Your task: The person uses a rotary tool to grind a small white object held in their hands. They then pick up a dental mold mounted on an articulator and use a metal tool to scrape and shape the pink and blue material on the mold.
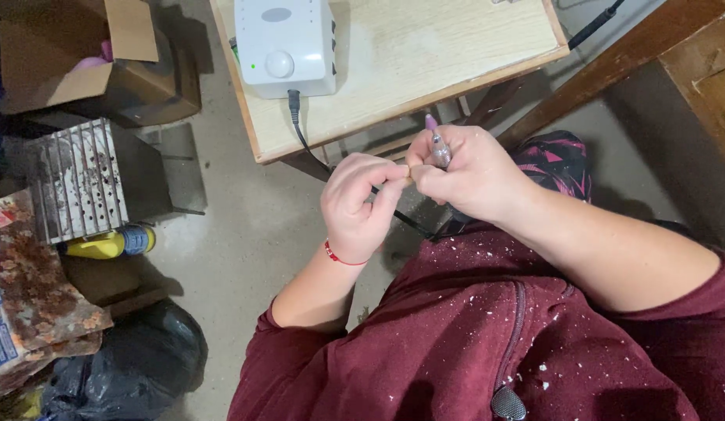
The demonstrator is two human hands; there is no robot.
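My right hand (468, 175) grips a slim silver and pink handpiece tool (438, 144), its tip pointing up and away from me. My left hand (358, 204) pinches a very small piece right against the right hand's fingertips; the piece is mostly hidden between the fingers. A red string bracelet (341, 257) circles my left wrist. A black cable (312, 152) runs from the white control box (284, 45) on the wooden table (425, 70) down toward my hands. My maroon jacket (487, 343) is speckled with white dust.
A cardboard box (90, 70) stands at far left, a rusty metal grille (78, 179) and a yellow bottle (109, 243) below it. A black plastic bag (136, 366) lies at lower left. Dark wooden furniture (690, 70) is at right, pink-black fabric (561, 160) beneath it.
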